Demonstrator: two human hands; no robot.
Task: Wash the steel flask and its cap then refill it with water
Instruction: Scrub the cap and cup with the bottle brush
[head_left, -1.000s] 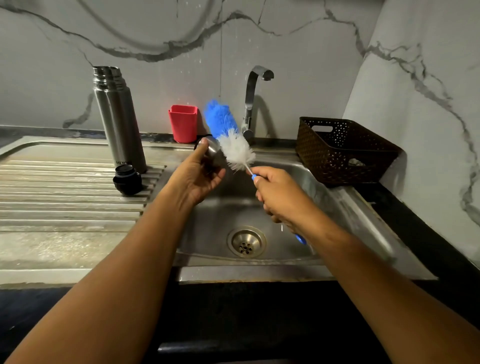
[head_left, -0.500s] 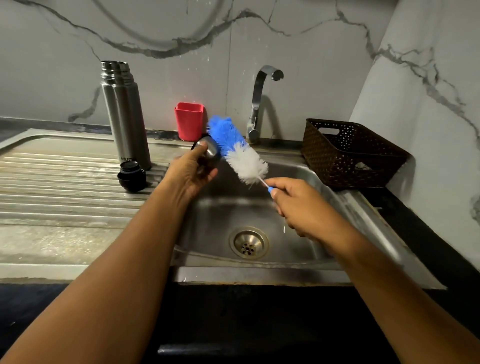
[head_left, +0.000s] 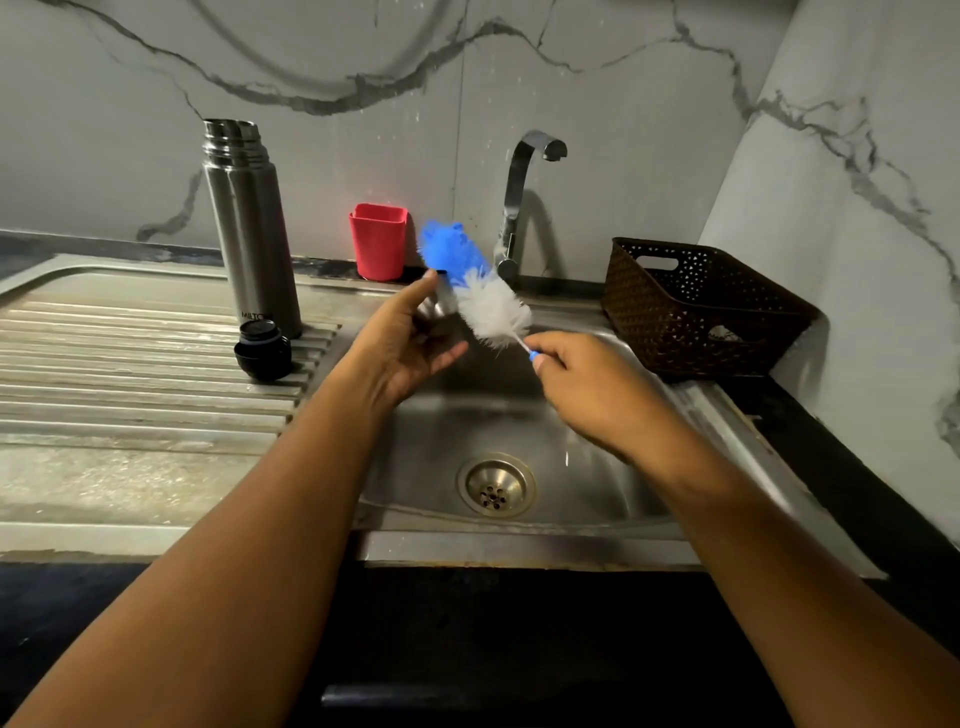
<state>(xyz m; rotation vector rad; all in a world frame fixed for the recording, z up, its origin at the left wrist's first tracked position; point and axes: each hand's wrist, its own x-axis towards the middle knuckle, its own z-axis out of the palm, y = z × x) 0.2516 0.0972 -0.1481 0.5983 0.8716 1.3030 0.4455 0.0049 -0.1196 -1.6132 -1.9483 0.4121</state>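
Note:
The tall steel flask (head_left: 249, 228) stands upright and uncapped on the ribbed drainboard, left of the sink. Its black inner stopper (head_left: 262, 349) sits at the flask's foot. My left hand (head_left: 405, 343) holds the steel cap (head_left: 435, 306) over the sink's back left corner; most of the cap is hidden by my fingers and the brush. My right hand (head_left: 587, 384) grips the blue handle of a bottle brush (head_left: 480, 291), whose blue and white bristles lie against the cap.
The steel sink (head_left: 597, 499) has a round drain (head_left: 496, 484) at its middle. The tap (head_left: 519, 202) rises behind it, with no water running. A red cup (head_left: 378, 248) stands at the wall. A dark perforated basket (head_left: 696, 306) sits to the right.
The brush head has slid up and down against the cap while my right hand shifted a little to the right. My left hand's fingers have loosened around the cap.

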